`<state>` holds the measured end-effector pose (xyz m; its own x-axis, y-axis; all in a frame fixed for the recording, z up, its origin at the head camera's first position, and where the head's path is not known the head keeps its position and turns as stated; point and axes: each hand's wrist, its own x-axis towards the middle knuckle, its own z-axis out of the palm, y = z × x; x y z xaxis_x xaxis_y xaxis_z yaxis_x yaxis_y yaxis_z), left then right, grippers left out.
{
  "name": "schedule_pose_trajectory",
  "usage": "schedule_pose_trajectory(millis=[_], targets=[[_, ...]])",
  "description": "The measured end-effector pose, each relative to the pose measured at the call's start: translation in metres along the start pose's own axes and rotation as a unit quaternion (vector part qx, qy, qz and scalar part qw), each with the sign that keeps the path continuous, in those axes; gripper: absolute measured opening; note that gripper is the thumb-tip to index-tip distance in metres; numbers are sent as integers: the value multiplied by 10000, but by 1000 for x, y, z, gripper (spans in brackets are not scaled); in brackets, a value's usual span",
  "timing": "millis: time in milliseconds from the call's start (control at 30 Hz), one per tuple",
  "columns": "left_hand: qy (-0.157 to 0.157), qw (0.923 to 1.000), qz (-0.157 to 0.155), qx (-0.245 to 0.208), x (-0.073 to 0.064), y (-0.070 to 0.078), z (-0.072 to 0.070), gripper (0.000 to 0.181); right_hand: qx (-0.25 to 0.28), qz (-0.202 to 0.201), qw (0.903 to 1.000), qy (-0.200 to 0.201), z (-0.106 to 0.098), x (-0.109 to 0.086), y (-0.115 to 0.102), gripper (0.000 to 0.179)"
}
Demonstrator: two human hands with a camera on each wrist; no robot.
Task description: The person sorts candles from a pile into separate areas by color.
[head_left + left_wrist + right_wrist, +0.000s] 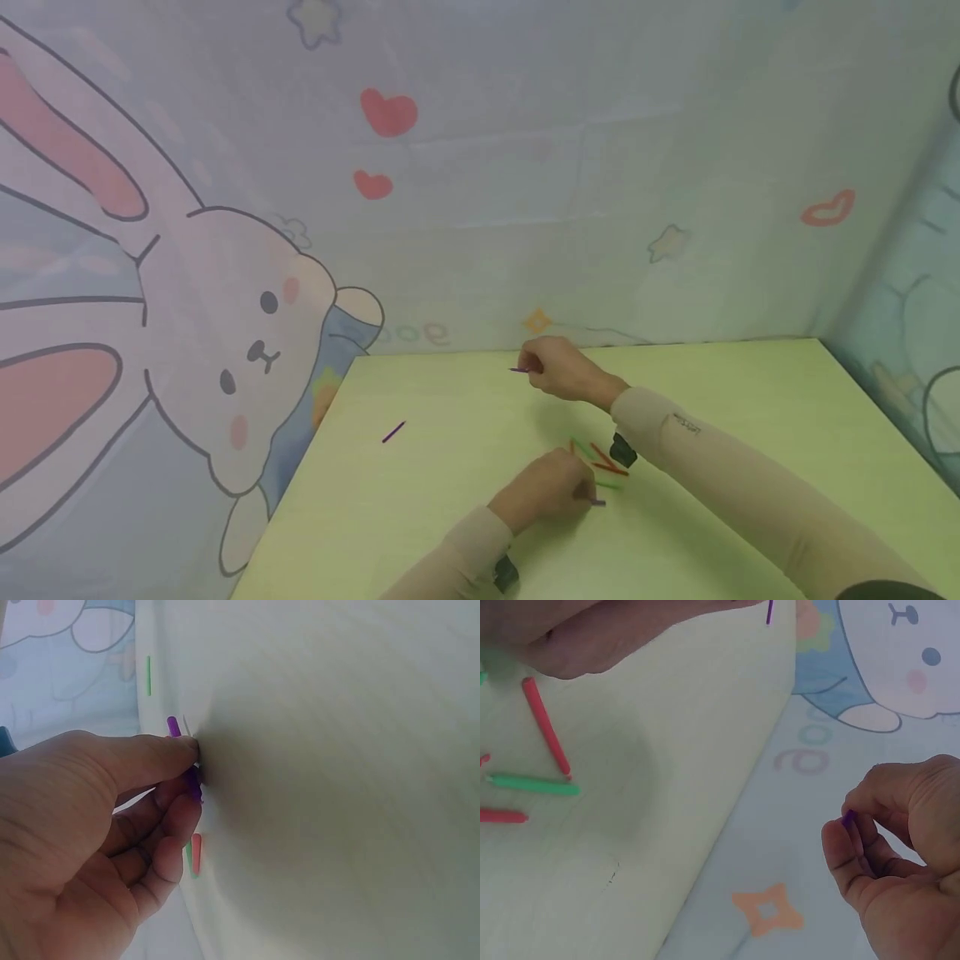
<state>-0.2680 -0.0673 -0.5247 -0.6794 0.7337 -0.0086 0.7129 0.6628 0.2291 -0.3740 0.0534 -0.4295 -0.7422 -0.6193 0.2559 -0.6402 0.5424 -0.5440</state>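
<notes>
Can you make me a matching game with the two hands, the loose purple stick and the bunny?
1. left hand
2. right hand
3. loose purple stick
4. bunny

A. near the table's far edge
B. printed on the backdrop
C. right by the red and green sticks
D. lying by itself

Pairs: 1-C, 2-A, 3-D, 4-B

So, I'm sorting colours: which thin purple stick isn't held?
The thin purple stick lying alone near the left edge of the yellow table; the left hand pinches one, the right hand another.
</notes>
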Motion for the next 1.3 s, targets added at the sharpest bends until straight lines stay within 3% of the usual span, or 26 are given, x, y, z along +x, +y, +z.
schedule_pose_trajectory(millis=[267,533,800,1300], targets=[[76,9999,67,15,-1,0,5,9,-97,-147,9998,-5,5,6,-1,18],[-83,10000,-1,-53,-6,8,2,7,-120,-261,9996,-77,15,10,-1,25],[-19,9999,83,68,-13,13,-2,8,-437,-659,9969,26,20,18,0,24],[-115,9999,-35,-1,-26,12,0,7,-339,-751,9964,-187,31,28,-4,21]])
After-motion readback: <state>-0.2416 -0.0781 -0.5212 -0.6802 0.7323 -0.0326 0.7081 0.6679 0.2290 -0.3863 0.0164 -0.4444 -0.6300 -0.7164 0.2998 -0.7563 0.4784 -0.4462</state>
